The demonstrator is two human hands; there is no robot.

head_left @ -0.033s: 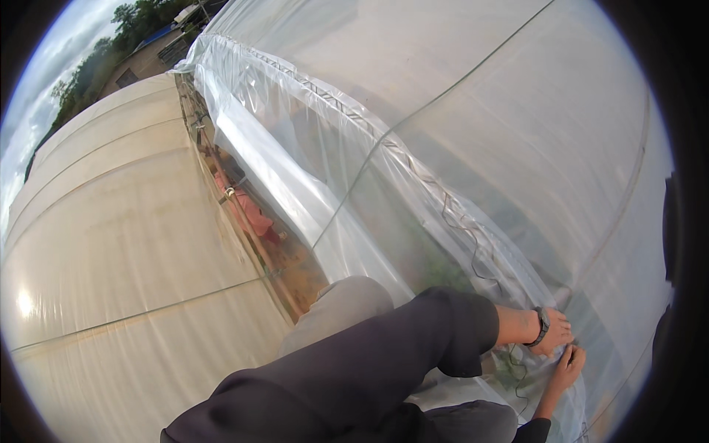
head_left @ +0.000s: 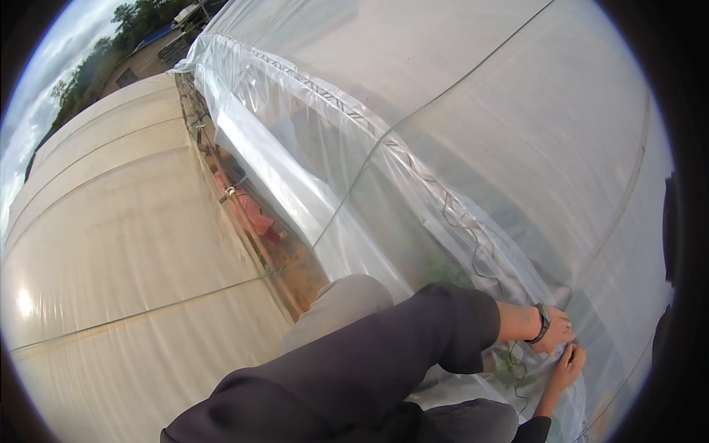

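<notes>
Clear plastic film (head_left: 432,244) covers the side of a greenhouse tunnel. A zigzag wire (head_left: 336,103) runs along a rail over the film, and a loose wavy length of wire (head_left: 475,247) hangs lower down. My left hand (head_left: 552,332), with a dark watch on its wrist, reaches across to the rail line at the lower right; its fingers are bent down against the film. Just below, my right hand (head_left: 569,365) is pinched closed at the same spot, its fingertips close to the left hand's. What either hand grips is hidden. Another wavy wire (head_left: 518,376) dangles beside the right forearm.
A second film-covered tunnel (head_left: 125,221) curves away on the left. In the gap between, a person in red (head_left: 251,214) is below, beside a long pipe (head_left: 247,221). A taut cord (head_left: 432,103) crosses the film. My grey-trousered knee (head_left: 347,299) rests between the tunnels.
My left forearm and sleeve have shifted very slightly. Both hands stay at the same place on the rail.
</notes>
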